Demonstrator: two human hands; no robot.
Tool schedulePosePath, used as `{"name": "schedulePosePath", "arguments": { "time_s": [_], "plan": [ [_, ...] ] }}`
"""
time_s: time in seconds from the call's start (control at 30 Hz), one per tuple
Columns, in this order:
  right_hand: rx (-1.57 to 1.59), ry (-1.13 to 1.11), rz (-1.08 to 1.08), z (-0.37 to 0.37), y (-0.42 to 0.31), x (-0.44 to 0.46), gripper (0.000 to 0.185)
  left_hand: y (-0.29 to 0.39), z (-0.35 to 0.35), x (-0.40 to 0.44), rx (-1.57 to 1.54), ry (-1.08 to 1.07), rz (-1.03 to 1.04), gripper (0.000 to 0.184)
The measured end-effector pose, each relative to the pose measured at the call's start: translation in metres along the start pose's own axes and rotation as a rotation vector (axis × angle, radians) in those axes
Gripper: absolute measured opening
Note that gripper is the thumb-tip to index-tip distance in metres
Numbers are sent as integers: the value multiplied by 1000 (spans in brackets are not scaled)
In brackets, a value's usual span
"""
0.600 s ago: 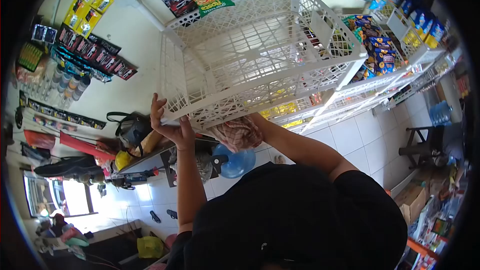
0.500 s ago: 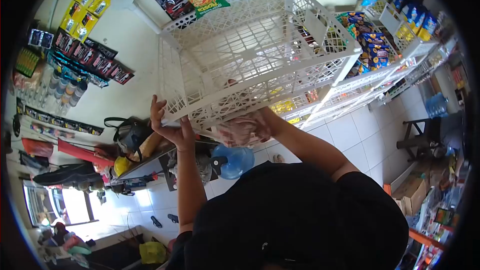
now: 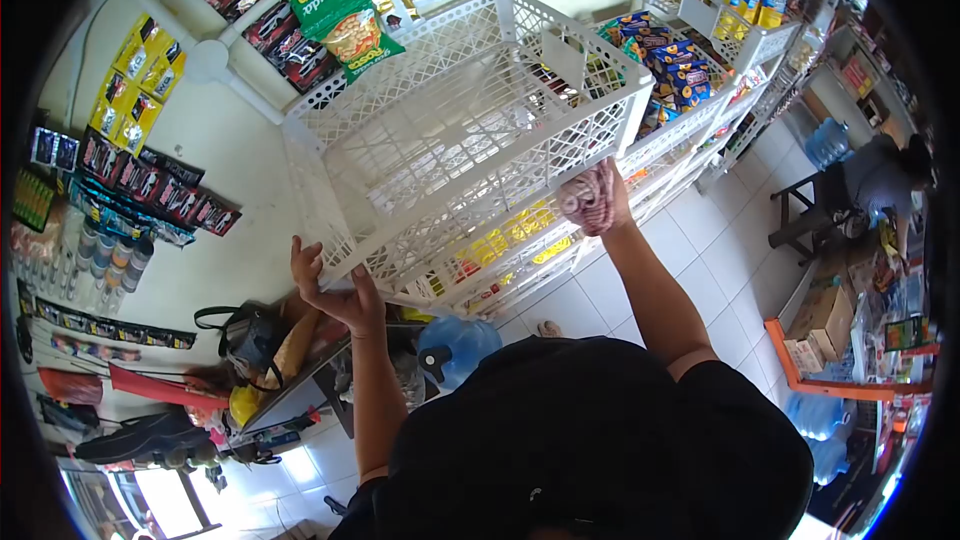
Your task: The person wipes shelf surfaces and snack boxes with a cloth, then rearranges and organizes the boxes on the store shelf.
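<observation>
A white lattice plastic basket [image 3: 440,185] forms the top tier of a rack in front of me. My left hand [image 3: 342,295] is at its near left corner, fingers spread and thumb against the rim. My right hand [image 3: 620,208] is closed round a bunched, pink-and-white striped cloth [image 3: 588,200]. This cloth is against the outer front side of the basket, close to its right corner. Through the lattice I see the basket's wire-like bottom grid and no goods on it.
Snack packets [image 3: 685,75] fill the neighbouring basket. Peanut packs [image 3: 325,5] and sachets [image 3: 135,85] hang on the wall. A blue water jug [image 3: 460,348] stands below my left arm. At the right are a person [image 3: 885,180], a dark stool [image 3: 810,205] and a cardboard box [image 3: 825,318].
My right hand has carried the cloth rightward and up along the basket's front side. My left hand stays at the corner. The whole view has shifted, bringing the person at right into sight.
</observation>
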State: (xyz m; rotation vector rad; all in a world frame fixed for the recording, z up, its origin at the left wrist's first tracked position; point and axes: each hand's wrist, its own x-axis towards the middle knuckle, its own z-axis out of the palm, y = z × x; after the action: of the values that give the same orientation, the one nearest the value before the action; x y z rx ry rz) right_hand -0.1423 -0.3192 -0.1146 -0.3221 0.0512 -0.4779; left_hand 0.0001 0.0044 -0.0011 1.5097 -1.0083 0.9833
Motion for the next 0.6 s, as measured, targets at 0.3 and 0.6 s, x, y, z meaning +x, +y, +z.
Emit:
{"name": "schedulePosePath", "arguments": {
  "time_s": [0.3, 0.6],
  "plan": [
    [-459, 167, 244, 27, 58, -17, 39, -3, -3, -1, -11, -32, 32, 40],
    [-603, -36, 323, 31, 73, -45, 43, -4, -3, -2, 2, -20, 32, 40]
  ]
}}
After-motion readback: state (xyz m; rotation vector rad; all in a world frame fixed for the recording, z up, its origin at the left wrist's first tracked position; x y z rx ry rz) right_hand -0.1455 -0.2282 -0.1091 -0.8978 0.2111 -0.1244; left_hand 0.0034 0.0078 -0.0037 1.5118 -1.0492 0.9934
